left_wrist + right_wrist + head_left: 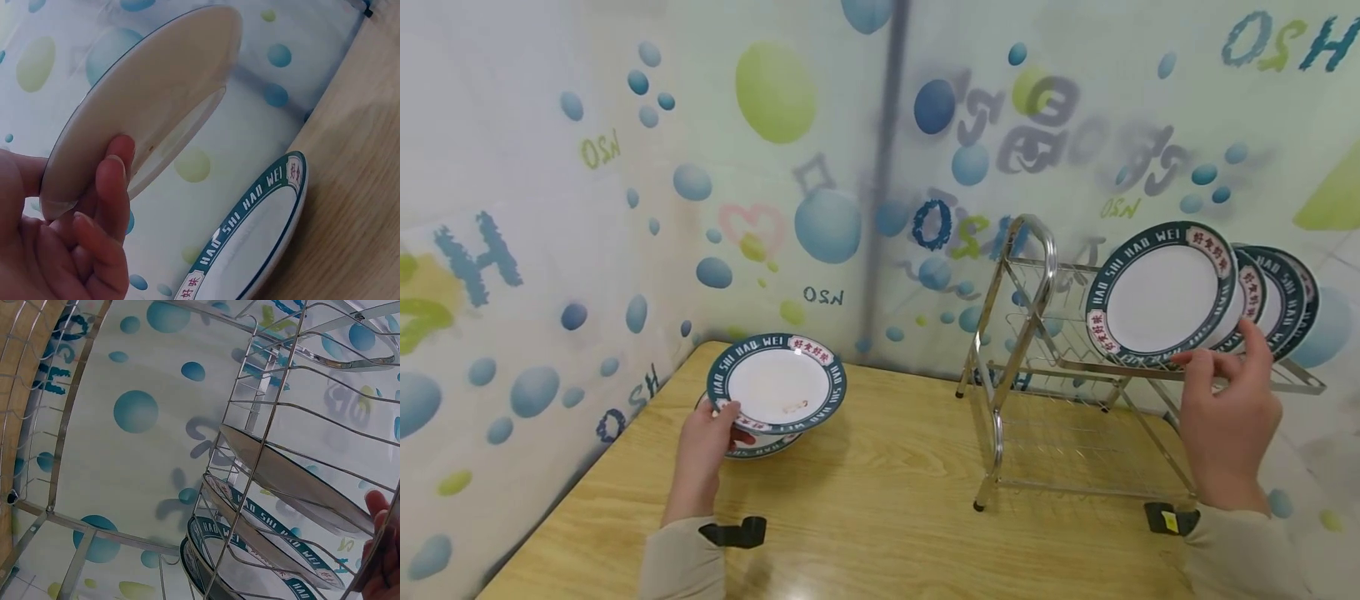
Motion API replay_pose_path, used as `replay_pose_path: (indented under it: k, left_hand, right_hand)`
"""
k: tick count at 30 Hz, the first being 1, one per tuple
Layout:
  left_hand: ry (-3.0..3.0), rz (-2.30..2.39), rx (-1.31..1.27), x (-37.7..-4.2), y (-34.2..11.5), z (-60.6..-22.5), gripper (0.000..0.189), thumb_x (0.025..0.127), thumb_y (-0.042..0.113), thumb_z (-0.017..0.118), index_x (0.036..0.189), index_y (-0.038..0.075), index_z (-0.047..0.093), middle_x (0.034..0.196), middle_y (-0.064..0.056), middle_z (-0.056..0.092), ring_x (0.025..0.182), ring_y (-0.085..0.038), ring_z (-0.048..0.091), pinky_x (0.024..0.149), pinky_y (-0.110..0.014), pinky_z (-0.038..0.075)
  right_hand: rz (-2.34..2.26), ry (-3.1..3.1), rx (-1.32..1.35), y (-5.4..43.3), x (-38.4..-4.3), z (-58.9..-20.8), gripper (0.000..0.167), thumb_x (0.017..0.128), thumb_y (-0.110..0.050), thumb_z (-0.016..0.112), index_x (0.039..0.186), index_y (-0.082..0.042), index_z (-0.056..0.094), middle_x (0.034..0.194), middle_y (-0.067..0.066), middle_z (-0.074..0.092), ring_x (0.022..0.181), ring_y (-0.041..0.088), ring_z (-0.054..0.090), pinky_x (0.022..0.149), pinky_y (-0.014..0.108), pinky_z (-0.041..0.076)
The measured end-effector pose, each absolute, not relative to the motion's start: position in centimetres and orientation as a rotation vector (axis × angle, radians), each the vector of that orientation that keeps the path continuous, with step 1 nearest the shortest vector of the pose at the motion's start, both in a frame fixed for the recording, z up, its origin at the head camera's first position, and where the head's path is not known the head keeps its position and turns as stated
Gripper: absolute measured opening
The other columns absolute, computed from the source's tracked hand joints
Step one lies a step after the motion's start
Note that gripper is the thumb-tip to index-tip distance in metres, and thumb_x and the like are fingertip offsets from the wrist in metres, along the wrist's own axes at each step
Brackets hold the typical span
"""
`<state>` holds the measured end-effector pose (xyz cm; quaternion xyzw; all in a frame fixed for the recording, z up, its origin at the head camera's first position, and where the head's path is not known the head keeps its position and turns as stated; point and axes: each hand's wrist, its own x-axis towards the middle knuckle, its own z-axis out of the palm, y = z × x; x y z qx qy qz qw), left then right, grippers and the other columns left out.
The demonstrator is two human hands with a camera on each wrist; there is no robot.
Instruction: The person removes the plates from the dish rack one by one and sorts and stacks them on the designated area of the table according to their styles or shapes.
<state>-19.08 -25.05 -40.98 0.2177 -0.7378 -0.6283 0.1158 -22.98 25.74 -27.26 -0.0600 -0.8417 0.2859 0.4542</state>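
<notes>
My left hand (700,454) holds a white plate (778,385) with a green lettered rim, thumb on top of the rim and fingers curled beneath. The left wrist view shows this plate's pale underside. Below it, partly hidden, is a second matching plate (250,240) at the table. My right hand (1232,417) is raised at the dish rack's upper tier, pinching the lower edge of the front plate (1165,292) between thumb and fingers. That plate leans upright in the rack. Behind it stand more matching plates (1288,292), partly overlapped by it.
The two-tier metal dish rack (1045,267) stands on the right of the wooden table (880,500). Its lower wire tier (1075,442) lies under the plates. A patterned wall covering (865,167) rises close behind the table and along its left side.
</notes>
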Motion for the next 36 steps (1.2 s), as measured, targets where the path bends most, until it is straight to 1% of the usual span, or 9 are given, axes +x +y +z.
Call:
replay_pose_path:
  k: [7, 11, 15, 18, 24, 26, 30, 33, 36]
  left_hand:
    - [-2.148, -1.824, 0.592, -19.7, -25.5, -42.7, 0.053, 0.093, 0.037, 0.041, 0.134, 0.006, 0.035, 0.081, -0.009, 0.064, 0.065, -0.019, 0.06, 0.058, -0.034, 0.039]
    - [-2.178, -1.808, 0.627, -19.4, -25.2, -42.4, 0.05, 0.093, 0.033, 0.039, 0.136, 0.008, 0.032, 0.081, -0.008, 0.064, 0.066, -0.018, 0.061, 0.06, -0.032, 0.041]
    - [-2.192, -1.809, 0.667, -19.3, -25.1, -42.2, 0.049, 0.094, 0.03, 0.036, 0.138, 0.009, 0.029, 0.082, -0.009, 0.064, 0.07, -0.018, 0.06, 0.061, -0.029, 0.041]
    - [-2.168, -1.816, 0.691, -19.5, -25.1, -42.5, 0.051, 0.094, 0.032, 0.036, 0.138, 0.007, 0.029, 0.092, -0.01, 0.061, 0.074, -0.019, 0.057, 0.063, -0.03, 0.041]
    - [-2.117, -1.839, 0.725, -19.8, -25.5, -43.7, 0.057, 0.092, 0.041, 0.038, 0.137, 0.007, 0.03, 0.101, -0.012, 0.056, 0.073, -0.019, 0.055, 0.061, -0.035, 0.041]
    - [-2.097, -1.861, 0.715, -20.1, -25.9, -44.5, 0.058, 0.092, 0.041, 0.039, 0.137, 0.006, 0.03, 0.098, -0.012, 0.057, 0.07, -0.019, 0.056, 0.057, -0.036, 0.04]
    - [-2.107, -1.872, 0.741, -20.2, -26.1, -44.5, 0.057, 0.093, 0.039, 0.038, 0.138, 0.005, 0.027, 0.099, -0.011, 0.057, 0.068, -0.017, 0.056, 0.059, -0.036, 0.041]
    - [-2.146, -1.861, 0.754, -19.9, -25.8, -43.8, 0.055, 0.094, 0.035, 0.036, 0.138, 0.004, 0.026, 0.106, -0.014, 0.055, 0.073, -0.017, 0.055, 0.064, -0.033, 0.041]
    - [-2.165, -1.845, 0.757, -20.0, -25.8, -43.7, 0.053, 0.094, 0.033, 0.037, 0.137, 0.003, 0.028, 0.104, -0.014, 0.056, 0.071, -0.015, 0.055, 0.063, -0.032, 0.042]
  right_hand:
    - [0.837, -2.057, -0.165, 26.1, -23.8, -26.8, 0.051, 0.089, -0.028, 0.036, 0.138, -0.034, 0.022, 0.07, -0.026, 0.052, 0.047, 0.008, 0.037, 0.054, 0.026, 0.024]
    - [0.866, -2.035, -0.178, 26.2, -24.0, -26.7, 0.05, 0.09, -0.028, 0.038, 0.137, -0.035, 0.023, 0.067, -0.03, 0.046, 0.05, 0.003, 0.038, 0.056, 0.025, 0.024]
    - [0.843, -1.998, -0.207, 26.3, -24.2, -26.6, 0.051, 0.089, -0.03, 0.041, 0.137, -0.036, 0.022, 0.07, -0.026, 0.043, 0.056, -0.005, 0.037, 0.057, 0.021, 0.026]
    - [0.824, -1.994, -0.222, 26.3, -24.3, -26.4, 0.053, 0.089, -0.031, 0.041, 0.137, -0.034, 0.021, 0.076, -0.023, 0.041, 0.059, -0.008, 0.036, 0.058, 0.018, 0.028]
    - [0.779, -2.065, -0.24, 26.3, -24.5, -25.8, 0.059, 0.087, -0.034, 0.042, 0.14, -0.034, 0.015, 0.078, -0.017, 0.04, 0.06, -0.008, 0.035, 0.059, 0.021, 0.03]
    - [0.767, -2.106, -0.246, 26.4, -24.7, -25.5, 0.063, 0.086, -0.035, 0.044, 0.14, -0.035, 0.011, 0.078, -0.013, 0.042, 0.06, -0.005, 0.036, 0.06, 0.025, 0.029]
    - [0.741, -2.2, -0.254, 26.7, -25.1, -24.9, 0.067, 0.086, -0.036, 0.046, 0.14, -0.035, 0.007, 0.083, 0.001, 0.05, 0.066, 0.01, 0.041, 0.061, 0.031, 0.028]
    - [0.687, -2.26, -0.252, 27.1, -25.2, -24.6, 0.066, 0.087, -0.032, 0.043, 0.142, -0.031, 0.007, 0.087, 0.013, 0.055, 0.069, 0.023, 0.045, 0.059, 0.035, 0.026]
    - [0.614, -2.301, -0.253, 27.3, -25.3, -24.5, 0.064, 0.088, -0.028, 0.04, 0.142, -0.026, 0.008, 0.084, 0.018, 0.056, 0.065, 0.032, 0.045, 0.055, 0.037, 0.023]
